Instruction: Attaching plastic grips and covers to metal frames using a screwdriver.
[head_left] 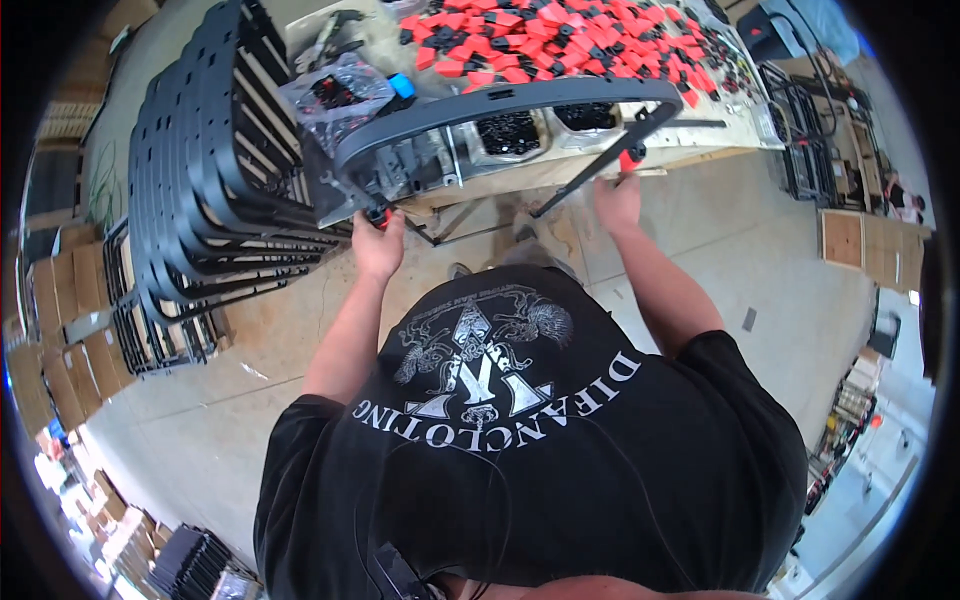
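A dark grey metal frame (500, 97) with a curved top bar stands at the near edge of the workbench, its side bars reaching down toward me. My left hand (377, 246) is closed around a red-and-black plastic fitting (379, 215) at the frame's left side. My right hand (618, 203) closes on a matching plastic fitting (630, 157) by the frame's right bar. The fingers partly cover both fittings, so how they sit on the bars is hidden. Behind the frame, a large heap of red-and-black plastic fittings (560, 38) covers the bench.
Several similar frames (190, 150) stand stacked at the left, close to my left hand. On the workbench (690, 140) are two containers of small black parts (508, 135), a plastic bag (340, 100) and a blue object (402, 86). More black frames (795, 130) stand right of the bench.
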